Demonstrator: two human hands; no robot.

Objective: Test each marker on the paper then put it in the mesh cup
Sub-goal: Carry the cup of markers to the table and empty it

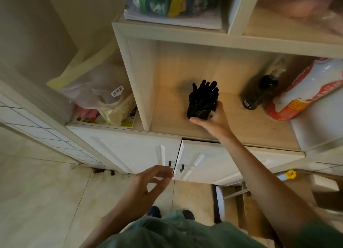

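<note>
A black mesh cup (199, 109) stands on the wooden shelf (167, 121) of a white cabinet, in the middle of the view. Several black markers (204, 90) stick up out of it. My right hand (213, 120) reaches up to the shelf and grips the cup from the right and below, thumb under its base and fingers round its far side. My left hand (150, 181) hangs lower, in front of the cabinet doors, with fingers loosely curled and nothing in it. No paper for testing shows in view.
A dark bottle (259, 92) and a large red-and-white package (306, 91) sit on the same shelf to the right. Plastic bags (96, 88) fill the compartment on the left. Below are two white doors with black handles (175, 166); a stool (232, 195) stands on the tiled floor.
</note>
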